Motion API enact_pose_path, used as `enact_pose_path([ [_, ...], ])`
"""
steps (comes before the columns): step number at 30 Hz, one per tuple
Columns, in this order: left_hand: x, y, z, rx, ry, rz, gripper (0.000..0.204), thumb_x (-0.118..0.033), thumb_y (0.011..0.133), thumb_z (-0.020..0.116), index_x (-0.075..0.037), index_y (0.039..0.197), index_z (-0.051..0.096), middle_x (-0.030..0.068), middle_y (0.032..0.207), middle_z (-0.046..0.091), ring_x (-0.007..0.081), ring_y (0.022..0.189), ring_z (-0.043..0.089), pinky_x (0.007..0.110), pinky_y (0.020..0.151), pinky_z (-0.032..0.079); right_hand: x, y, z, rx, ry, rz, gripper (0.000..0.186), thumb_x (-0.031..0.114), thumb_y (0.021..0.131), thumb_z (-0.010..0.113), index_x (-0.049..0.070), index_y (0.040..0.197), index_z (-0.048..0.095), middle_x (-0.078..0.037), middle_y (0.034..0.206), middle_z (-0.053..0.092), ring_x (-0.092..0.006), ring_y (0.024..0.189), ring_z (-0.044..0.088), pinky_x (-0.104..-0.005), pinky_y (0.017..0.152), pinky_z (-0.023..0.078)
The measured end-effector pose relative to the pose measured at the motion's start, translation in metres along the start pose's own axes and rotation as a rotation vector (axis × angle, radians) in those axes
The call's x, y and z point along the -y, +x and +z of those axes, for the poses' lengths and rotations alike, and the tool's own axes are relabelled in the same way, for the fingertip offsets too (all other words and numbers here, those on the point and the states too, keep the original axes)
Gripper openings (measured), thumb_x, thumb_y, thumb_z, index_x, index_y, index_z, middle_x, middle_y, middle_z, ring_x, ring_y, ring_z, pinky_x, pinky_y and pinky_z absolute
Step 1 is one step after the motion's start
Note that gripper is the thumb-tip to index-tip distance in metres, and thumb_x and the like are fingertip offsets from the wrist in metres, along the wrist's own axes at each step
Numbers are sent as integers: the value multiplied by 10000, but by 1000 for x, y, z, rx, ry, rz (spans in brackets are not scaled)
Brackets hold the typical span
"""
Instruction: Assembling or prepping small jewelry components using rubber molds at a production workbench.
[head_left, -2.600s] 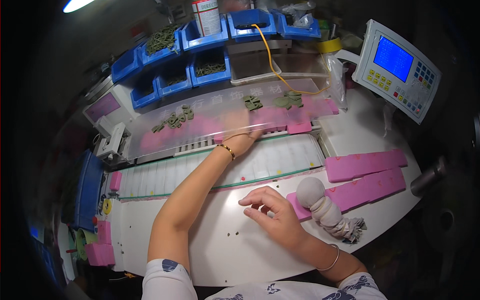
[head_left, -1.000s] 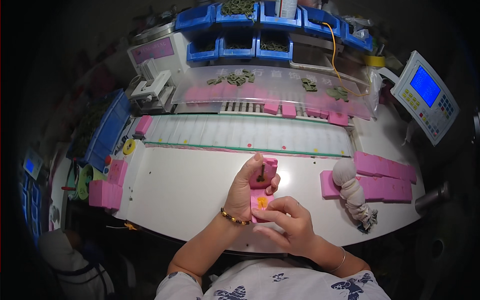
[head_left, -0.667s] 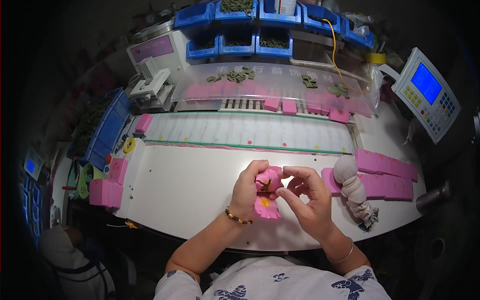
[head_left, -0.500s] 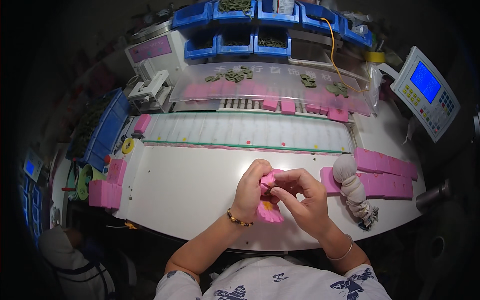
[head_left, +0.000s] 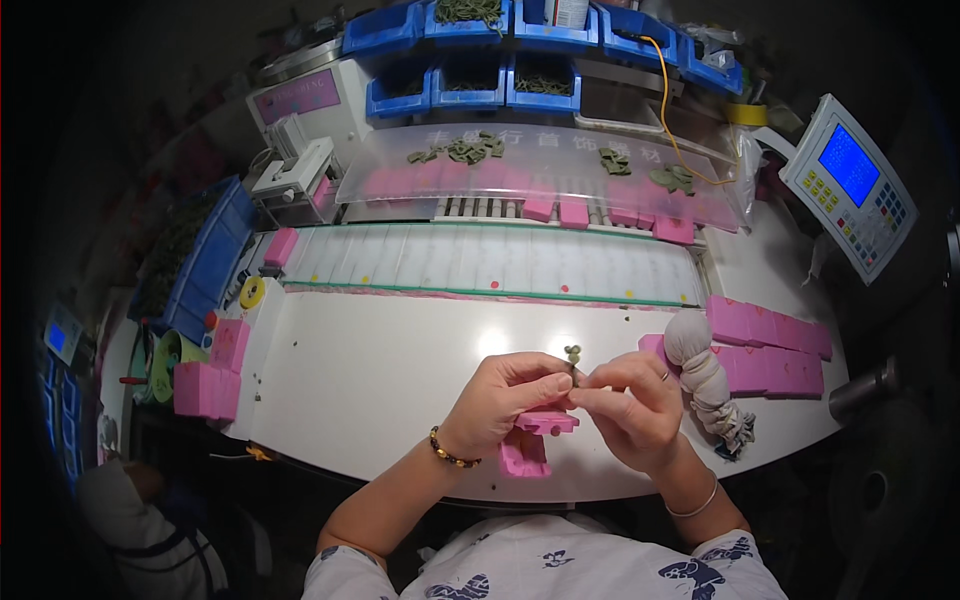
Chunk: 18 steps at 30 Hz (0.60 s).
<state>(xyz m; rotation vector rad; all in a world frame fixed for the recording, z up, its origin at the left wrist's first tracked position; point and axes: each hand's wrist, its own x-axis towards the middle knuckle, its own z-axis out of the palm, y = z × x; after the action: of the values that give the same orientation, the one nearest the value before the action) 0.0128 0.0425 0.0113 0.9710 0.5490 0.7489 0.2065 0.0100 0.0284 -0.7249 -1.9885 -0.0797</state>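
Note:
Above the near middle of the white table, my left hand (head_left: 508,395) is closed on a pink rubber mold whose two parts hang open below the fingers: the upper part (head_left: 548,422) and the lower part (head_left: 525,456). My right hand (head_left: 632,405) is closed in a pinch on a small olive-green wax piece (head_left: 573,356) with round lobes at its top. The left thumb and forefinger tips meet this piece too, beside the right fingertips. Its lower end is hidden by the fingers.
Rows of pink molds (head_left: 768,370) lie at the right, beside a knotted white cloth bundle (head_left: 703,375). More pink molds (head_left: 208,388) stand at the left edge. A glass-edged white strip (head_left: 480,260) crosses behind. Green pieces (head_left: 470,150) lie on a clear cover (head_left: 560,150); a keypad panel (head_left: 850,188) stands right.
The pink mold, held near both hands' fingertips before, now hangs lower under my left hand. The olive-green piece stands up clear of it between the fingertips. My right hand has moved slightly right.

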Motion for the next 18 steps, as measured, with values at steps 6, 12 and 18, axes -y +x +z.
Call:
enact_pose_path([
  [6,-1,-1,-6,3,132,3,125,-84,916,644,27,970,663,49,883,674,83,789,635,222,709,516,3,-5,-1,93,-87,-41,248,14,632,705,42,877,694,-59,848,634,-207,734,622,-284,599,529],
  [12,2,-4,-6,-78,403,86,94,-54,900,643,26,936,679,31,866,683,75,769,638,212,693,510,0,-9,5,146,83,151,178,-27,693,705,36,856,669,-80,846,646,-220,728,631,-296,586,516],
  [18,10,-5,-1,-154,697,357,87,-45,888,639,21,913,689,21,832,673,73,723,625,217,680,512,-4,-25,15,61,975,935,105,-4,869,669,-4,962,620,-42,924,654,-95,796,614,-248,717,511],
])
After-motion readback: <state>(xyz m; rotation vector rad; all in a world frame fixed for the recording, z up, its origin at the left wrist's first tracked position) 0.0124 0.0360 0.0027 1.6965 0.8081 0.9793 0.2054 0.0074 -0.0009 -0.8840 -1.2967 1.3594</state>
